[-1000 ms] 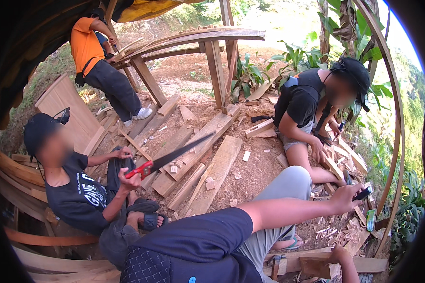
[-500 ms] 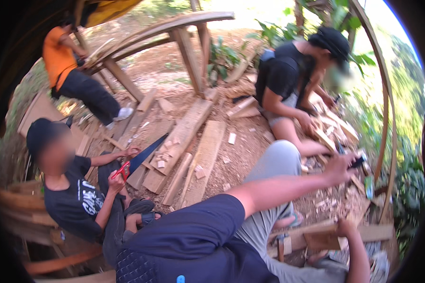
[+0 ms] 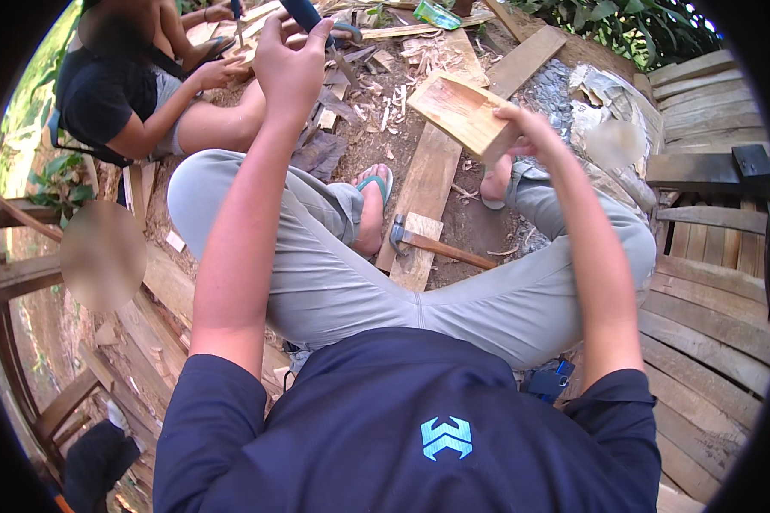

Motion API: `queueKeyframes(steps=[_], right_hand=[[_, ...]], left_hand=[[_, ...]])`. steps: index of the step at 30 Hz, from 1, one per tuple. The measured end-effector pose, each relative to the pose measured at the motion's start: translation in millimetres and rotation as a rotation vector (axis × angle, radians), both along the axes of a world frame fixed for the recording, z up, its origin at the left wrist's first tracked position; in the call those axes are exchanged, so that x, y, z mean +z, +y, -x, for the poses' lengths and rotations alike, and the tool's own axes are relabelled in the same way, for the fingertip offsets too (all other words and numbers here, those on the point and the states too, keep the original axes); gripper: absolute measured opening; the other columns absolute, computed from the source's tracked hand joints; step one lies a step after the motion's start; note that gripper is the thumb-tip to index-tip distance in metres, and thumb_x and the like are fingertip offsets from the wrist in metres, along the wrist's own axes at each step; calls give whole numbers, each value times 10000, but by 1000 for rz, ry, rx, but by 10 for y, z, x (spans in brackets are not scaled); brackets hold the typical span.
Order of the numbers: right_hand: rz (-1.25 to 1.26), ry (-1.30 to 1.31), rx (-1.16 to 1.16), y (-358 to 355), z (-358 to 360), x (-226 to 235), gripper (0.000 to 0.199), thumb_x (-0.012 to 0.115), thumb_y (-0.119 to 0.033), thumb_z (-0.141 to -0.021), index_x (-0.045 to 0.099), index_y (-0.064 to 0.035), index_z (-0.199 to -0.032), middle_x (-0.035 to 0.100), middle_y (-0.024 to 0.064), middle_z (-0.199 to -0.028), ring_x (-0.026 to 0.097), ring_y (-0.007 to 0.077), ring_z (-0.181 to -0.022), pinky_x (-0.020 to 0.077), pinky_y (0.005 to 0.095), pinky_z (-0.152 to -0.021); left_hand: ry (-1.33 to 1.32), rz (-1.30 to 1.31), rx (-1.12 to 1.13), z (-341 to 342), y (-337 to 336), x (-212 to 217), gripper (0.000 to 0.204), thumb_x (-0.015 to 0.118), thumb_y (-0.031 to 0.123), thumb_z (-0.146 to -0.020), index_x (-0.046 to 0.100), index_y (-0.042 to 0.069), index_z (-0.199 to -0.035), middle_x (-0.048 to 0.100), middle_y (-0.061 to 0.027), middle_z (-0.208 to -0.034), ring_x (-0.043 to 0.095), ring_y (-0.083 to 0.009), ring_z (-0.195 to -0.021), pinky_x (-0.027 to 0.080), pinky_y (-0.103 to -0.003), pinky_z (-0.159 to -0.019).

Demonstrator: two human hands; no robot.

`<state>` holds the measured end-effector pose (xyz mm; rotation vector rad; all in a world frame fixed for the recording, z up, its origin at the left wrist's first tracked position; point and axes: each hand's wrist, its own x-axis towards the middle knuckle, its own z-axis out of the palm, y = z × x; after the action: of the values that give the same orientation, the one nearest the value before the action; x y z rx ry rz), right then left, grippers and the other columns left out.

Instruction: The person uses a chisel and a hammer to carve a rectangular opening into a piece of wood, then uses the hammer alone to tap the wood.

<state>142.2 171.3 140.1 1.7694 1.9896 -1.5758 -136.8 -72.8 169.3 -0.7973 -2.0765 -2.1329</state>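
My left hand [image 3: 289,73] is raised at the upper left, its fingers curled about a tool with a dark blue handle [image 3: 303,12]. What kind of tool it is I cannot make out. My right hand [image 3: 535,135] grips the near right end of a pale wooden block [image 3: 459,109] with a shallow hollow in its top face. The block is held tilted above a long plank [image 3: 432,175] between my feet. On that plank, a hammer [image 3: 441,245] with a wooden handle lies with its head beside a small piece of wood [image 3: 423,226].
A person in black [image 3: 111,107] sits close at the upper left, hands on wood. Wood shavings [image 3: 393,111] and offcuts litter the ground. A slatted wooden structure [image 3: 710,299] stands along the right. A green plastic bottle [image 3: 437,14] lies at the far edge.
My view has swung from the people at the left down to my own lap. My left hand still has the dark tool; the wooden block is now lifted and tilted in my right hand.
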Motion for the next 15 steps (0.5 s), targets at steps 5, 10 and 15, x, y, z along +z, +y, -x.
queueKeyframes(steps=[5, 10, 15], right_hand=[[419, 572, -527, -855, -59, -1057, 780, 656, -296, -924, 261, -46, -1548, 426, 236, -1493, 515, 403, -1303, 401, 581, -1122], [512, 205, -549, -1054, -465, -1879, 741, 672, -390, -902, 424, -6, -1485, 438, 238, -1523, 433, 437, -1389, 402, 554, -1107], [-333, -347, -125, -860, -581, -1984, 474, 668, -322, -844, 707, -39, -1222, 605, 269, -1352, 536, 386, -1314, 430, 440, -1101]], left_hand=[[-12, 125, -18, 66, 76, -25, 393, 793, 167, -904, 593, -38, -1174, 722, -126, -1027, 674, -121, -714, 535, -236, -594], [58, 91, -94, -118, 204, 52, 415, 788, 163, -908, 586, -27, -1216, 711, -131, -1069, 699, -134, -799, 564, -247, -622], [38, 71, -123, -203, 184, 190, 402, 774, 132, -915, 568, -21, -1224, 687, -149, -1113, 705, -177, -916, 610, -282, -676]])
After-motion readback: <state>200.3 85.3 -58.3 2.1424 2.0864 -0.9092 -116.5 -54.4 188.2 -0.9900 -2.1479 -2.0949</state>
